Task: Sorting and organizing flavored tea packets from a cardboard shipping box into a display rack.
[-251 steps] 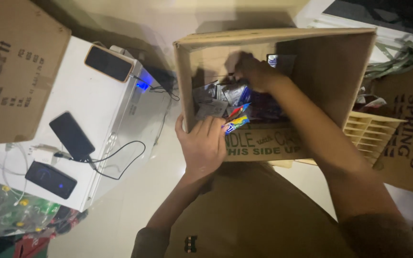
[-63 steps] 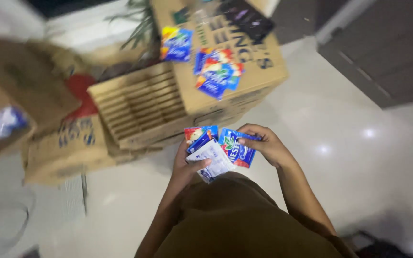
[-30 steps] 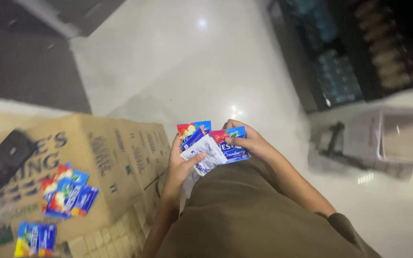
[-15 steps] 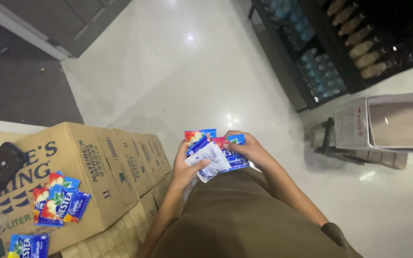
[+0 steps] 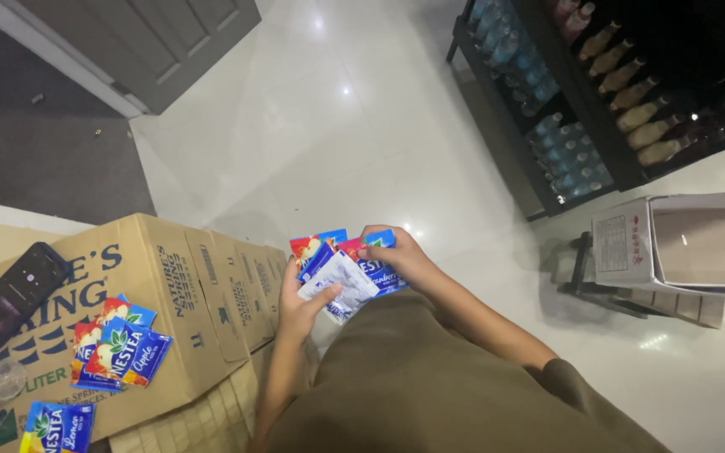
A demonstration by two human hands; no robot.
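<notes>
a small bunch of flat drink packets (image 5: 346, 267), blue, red and white, sits between the two hands, out in front of the person's brown shirt (image 5: 430, 386). the left hand (image 5: 299, 309) is closed on the bunch from below, with its thumb pressed on the white packet. the right hand (image 5: 396, 252) is closed on the top edge, fingers curled over a blue packet. i see about five packets in the bunch, but they overlap, so i cannot tell for sure. four more flat colourful packets (image 5: 119, 348) lie on the big brown cardboard box (image 5: 186, 310) beside the person. one black phone (image 5: 14, 294) lies there too.
</notes>
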